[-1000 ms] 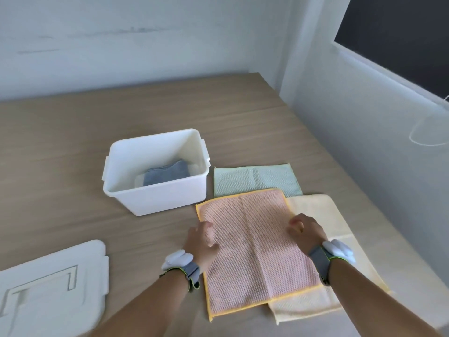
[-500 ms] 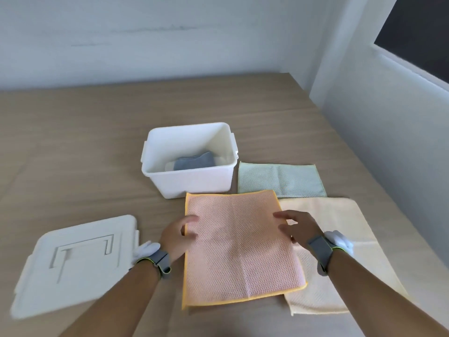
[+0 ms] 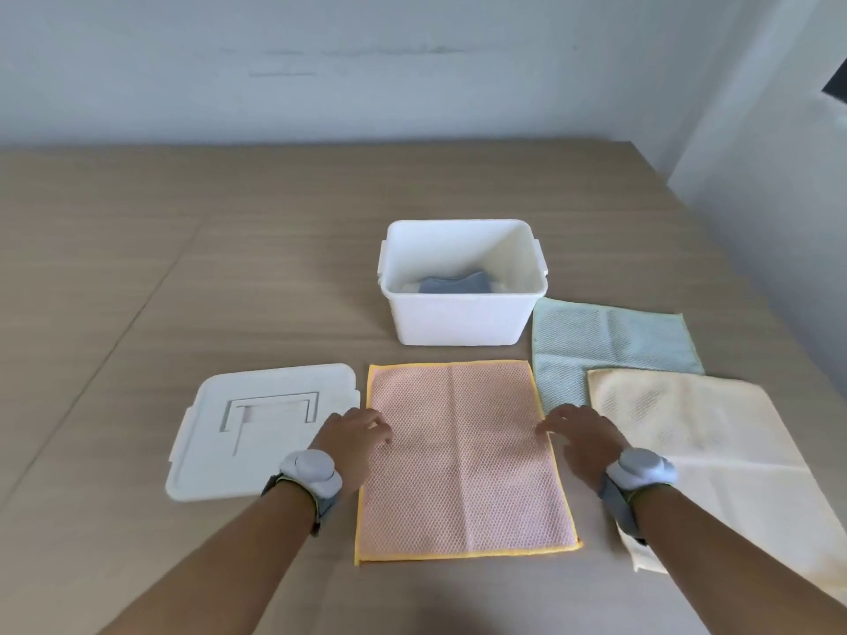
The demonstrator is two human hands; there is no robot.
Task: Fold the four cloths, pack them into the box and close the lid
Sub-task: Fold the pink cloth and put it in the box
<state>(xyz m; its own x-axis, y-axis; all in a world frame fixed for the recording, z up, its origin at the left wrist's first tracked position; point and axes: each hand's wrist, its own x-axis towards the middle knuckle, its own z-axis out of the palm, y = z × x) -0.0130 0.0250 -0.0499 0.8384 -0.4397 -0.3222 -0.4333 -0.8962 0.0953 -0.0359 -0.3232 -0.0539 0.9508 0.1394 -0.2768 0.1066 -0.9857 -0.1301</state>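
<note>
A pink mesh cloth with a yellow border lies flat on the table in front of me. My left hand has its fingers curled over the cloth's left edge. At the right edge my right hand rests with its fingers spread. Just behind the cloth stands the white box, open, with a folded grey-blue cloth inside. A green cloth lies flat to the right of the box. A pale yellow cloth overlaps the green one's near edge. The white lid lies left of the pink cloth.
The wooden table runs back to a white wall and meets a second wall on the right. Both of my wrists carry grey bands with white sensor pucks.
The pink cloth has been slid left off the yellow cloth and now lies squarely in front of the box. My view has swung left, bringing the whole lid into sight.
</note>
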